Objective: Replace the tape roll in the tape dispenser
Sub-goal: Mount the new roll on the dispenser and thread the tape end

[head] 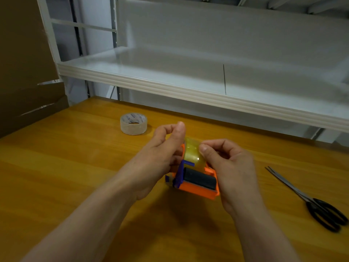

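Left hand (166,146) grips the orange tape dispenser (198,187) while right hand (228,167) pinches its mounted tape roll (192,155); removal seems underway, next calling for a sideways pull free.

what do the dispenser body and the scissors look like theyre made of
Dispenser body: likely molded plastic, matte orange with purple parts, judging by its flat saturated colour. Scissors: blades look like bare metal, grey with a dull sheen; black handle loops look like plastic.

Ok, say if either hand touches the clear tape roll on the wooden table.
No, the clear tape roll lies apart; left hand and right hand hold the orange plastic dispenser.
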### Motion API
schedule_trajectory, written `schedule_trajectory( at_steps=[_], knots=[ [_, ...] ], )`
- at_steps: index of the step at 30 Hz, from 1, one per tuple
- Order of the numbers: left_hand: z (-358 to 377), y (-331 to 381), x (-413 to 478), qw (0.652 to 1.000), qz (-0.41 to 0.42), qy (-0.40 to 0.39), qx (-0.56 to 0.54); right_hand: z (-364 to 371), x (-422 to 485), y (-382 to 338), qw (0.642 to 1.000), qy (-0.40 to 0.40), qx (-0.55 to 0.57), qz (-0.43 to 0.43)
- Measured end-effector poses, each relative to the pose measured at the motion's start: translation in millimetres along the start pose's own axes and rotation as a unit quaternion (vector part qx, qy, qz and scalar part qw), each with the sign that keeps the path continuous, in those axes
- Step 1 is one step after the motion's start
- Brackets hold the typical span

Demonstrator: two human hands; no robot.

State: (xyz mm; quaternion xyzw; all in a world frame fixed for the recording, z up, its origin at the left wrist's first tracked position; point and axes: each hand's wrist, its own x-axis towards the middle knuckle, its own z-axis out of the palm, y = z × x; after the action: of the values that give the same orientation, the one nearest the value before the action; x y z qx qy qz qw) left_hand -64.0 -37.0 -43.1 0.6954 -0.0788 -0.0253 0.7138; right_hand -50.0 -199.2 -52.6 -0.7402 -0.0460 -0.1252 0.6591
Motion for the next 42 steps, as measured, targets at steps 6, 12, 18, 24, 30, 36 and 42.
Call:
schedule_trajectory(
  at_steps=[6, 12, 18, 24, 30, 36, 42],
  knots=[
    [-7.2, -8.1, 7.2, 0.984, 0.012, -0.153, 0.093, -10.4, 6.7, -1.2, 0.987, 0.044, 0.108, 0.110],
    [-4.5, -10.1, -1.0, 0.965, 0.069, -0.166, 0.189, -20.9, 10.8, -1.6, 0.965, 0.024, 0.172, 0.197],
    [-0.3, -17.0, 0.7, 0.970, 0.083, -0.179, 0.140, -24.7, 13.1, -3.3, 0.980, 0.016, 0.124, 0.152],
    [-1.1, -18.0, 1.0, 0.972, 0.090, -0.184, 0.118, -25.5, 11.8, -5.7, 0.997, 0.014, 0.042, 0.060],
    [-5.1, -19.0, 3.6, 0.972, 0.093, -0.174, 0.127, -24.3, 9.2, -7.5, 0.995, 0.038, -0.080, -0.053],
    [-7.9, -16.8, 3.0, 0.962, 0.104, -0.181, 0.178, -27.4, 11.4, -6.5, 1.000, -0.002, -0.008, -0.008],
    [-2.0, -12.6, -0.6, 0.941, 0.130, -0.217, 0.224, -38.2, 18.3, -3.9, 0.973, 0.020, 0.190, 0.133]
  ],
)
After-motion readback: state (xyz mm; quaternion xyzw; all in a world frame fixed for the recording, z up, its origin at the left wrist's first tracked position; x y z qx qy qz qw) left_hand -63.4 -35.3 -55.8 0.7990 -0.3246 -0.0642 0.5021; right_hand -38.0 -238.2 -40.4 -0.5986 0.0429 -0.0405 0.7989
